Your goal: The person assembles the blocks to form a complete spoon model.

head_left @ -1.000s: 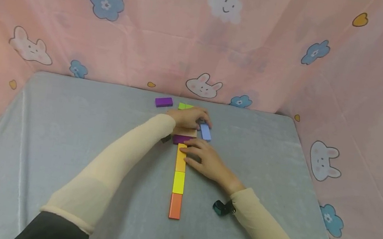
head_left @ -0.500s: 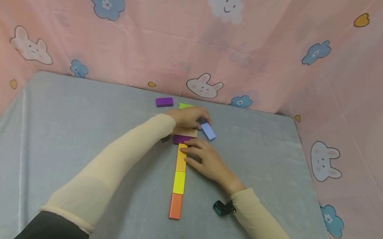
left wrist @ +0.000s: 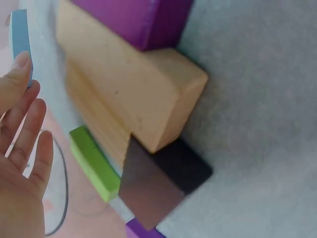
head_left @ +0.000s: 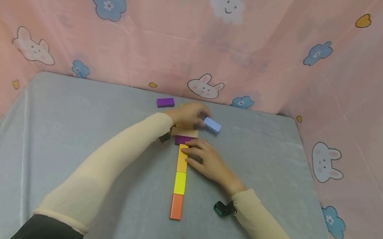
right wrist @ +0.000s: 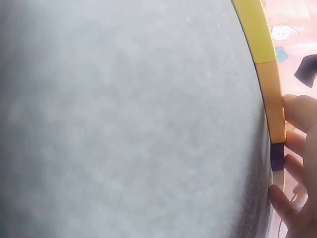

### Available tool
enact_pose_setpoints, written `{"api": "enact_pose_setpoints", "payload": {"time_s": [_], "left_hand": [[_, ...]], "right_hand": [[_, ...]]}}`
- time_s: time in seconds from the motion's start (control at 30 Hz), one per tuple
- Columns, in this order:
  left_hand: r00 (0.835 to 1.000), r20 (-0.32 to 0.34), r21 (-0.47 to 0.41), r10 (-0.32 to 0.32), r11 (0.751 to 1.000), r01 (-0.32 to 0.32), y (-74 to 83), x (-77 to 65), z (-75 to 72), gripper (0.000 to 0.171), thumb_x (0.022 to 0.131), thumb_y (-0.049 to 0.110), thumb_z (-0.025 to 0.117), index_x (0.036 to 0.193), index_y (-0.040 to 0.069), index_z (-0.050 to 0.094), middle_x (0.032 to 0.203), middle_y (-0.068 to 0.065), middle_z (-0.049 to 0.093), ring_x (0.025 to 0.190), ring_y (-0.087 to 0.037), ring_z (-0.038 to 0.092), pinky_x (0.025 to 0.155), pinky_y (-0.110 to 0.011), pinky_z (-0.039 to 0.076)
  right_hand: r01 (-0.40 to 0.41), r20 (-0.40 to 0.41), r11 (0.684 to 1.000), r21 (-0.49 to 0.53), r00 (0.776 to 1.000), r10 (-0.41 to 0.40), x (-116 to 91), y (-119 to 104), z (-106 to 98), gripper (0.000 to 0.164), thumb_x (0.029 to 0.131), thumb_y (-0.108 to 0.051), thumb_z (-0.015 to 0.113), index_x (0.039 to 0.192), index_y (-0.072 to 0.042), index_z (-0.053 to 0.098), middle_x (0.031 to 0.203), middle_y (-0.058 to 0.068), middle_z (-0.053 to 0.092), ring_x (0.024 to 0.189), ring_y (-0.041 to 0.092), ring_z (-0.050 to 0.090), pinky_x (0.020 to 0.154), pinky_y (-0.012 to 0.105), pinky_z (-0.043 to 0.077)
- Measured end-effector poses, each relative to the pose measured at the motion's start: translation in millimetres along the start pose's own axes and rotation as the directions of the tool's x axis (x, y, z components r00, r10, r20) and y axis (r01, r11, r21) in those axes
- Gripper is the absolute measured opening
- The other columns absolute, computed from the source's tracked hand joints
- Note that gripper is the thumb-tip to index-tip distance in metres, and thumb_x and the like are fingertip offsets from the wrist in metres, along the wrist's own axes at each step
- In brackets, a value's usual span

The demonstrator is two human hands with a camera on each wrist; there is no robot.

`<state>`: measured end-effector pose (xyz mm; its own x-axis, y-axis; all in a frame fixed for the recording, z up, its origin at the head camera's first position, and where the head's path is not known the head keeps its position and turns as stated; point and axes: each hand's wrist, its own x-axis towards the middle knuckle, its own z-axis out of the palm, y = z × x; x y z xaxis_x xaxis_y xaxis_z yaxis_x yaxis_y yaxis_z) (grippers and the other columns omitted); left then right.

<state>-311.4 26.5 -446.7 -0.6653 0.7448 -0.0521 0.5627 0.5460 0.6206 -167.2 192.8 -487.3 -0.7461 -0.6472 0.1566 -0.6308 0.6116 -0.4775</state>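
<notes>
My left hand [head_left: 190, 114] pinches a light blue block [head_left: 212, 125] between thumb and fingertips, to the right of the row's far end. In the left wrist view, the blue block [left wrist: 21, 39] stands clear of the wooden blocks, its end at the thumb. My right hand [head_left: 210, 163] rests with relaxed fingers along the right side of the row, touching the orange-yellow block [head_left: 182, 160]. In the right wrist view, its fingertips also lie by the purple block [right wrist: 277, 156]. Beyond are plain wooden blocks [left wrist: 124, 84] and a green block [left wrist: 94, 163], which the left hand mostly hides in the head view.
A yellow block [head_left: 180, 183] and a red-orange block [head_left: 176, 207] continue the row towards me. One loose purple block [head_left: 165, 102] lies at the back left. Grey cloth [head_left: 73, 130] covers the table, and a pink printed curtain [head_left: 157, 47] hangs behind.
In my left hand the light blue block has swung from nearly lengthwise to nearly crosswise, shifting slightly right and away from me. The right hand and the row stay put.
</notes>
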Motion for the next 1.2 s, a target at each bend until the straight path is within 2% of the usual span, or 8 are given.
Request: {"api": "enact_pose_setpoints", "payload": {"time_s": [0.3, 0.53, 0.83, 1.2], "left_hand": [[0.989, -0.144, 0.063, -0.020, 0.998, 0.029, -2.1, -18.6, -21.8, 0.041, 0.091, 0.026, 0.072, 0.127, 0.010, 0.066, 0.123, -0.005, 0.069, 0.112, -0.022, 0.064, 0.099, -0.035, 0.053], [0.979, -0.179, 0.022, -0.100, 0.994, 0.106, -13.2, -40.2, -32.6, 0.039, 0.089, 0.023, 0.075, 0.125, 0.010, 0.067, 0.120, -0.007, 0.070, 0.110, -0.023, 0.064, 0.097, -0.036, 0.054], [0.967, -0.192, -0.047, -0.169, 0.986, 0.162, -26.4, -56.2, -29.1, 0.038, 0.087, 0.024, 0.076, 0.122, 0.010, 0.069, 0.117, -0.006, 0.071, 0.110, -0.023, 0.064, 0.099, -0.038, 0.053], [0.952, -0.199, -0.013, -0.233, 0.972, 0.235, -35.6, -64.0, -18.2, 0.040, 0.087, 0.028, 0.076, 0.122, 0.009, 0.070, 0.121, -0.008, 0.063, 0.110, -0.025, 0.059, 0.100, -0.041, 0.049]], "right_hand": [[-0.026, 0.011, 0.999, -0.030, 1.000, 0.026, 0.0, -3.4, -1.2, 0.033, 0.095, -0.033, 0.065, 0.128, -0.023, 0.068, 0.139, -0.001, 0.059, 0.134, 0.022, 0.049, 0.114, 0.047, 0.040], [-0.003, -0.014, 1.000, -0.027, 1.000, 0.003, -0.7, -2.0, 0.9, 0.033, 0.094, -0.029, 0.067, 0.126, -0.021, 0.068, 0.138, 0.002, 0.060, 0.132, 0.024, 0.050, 0.113, 0.049, 0.041], [0.002, -0.017, 1.000, -0.029, 1.000, -0.003, -0.5, -1.9, 0.9, 0.033, 0.095, -0.032, 0.066, 0.127, -0.021, 0.068, 0.139, 0.001, 0.059, 0.131, 0.023, 0.050, 0.112, 0.048, 0.041], [-0.017, -0.009, 0.999, -0.030, 1.000, 0.017, -1.1, -4.3, 0.3, 0.034, 0.095, -0.032, 0.066, 0.127, -0.021, 0.068, 0.139, 0.001, 0.059, 0.131, 0.024, 0.050, 0.113, 0.049, 0.041]]}}
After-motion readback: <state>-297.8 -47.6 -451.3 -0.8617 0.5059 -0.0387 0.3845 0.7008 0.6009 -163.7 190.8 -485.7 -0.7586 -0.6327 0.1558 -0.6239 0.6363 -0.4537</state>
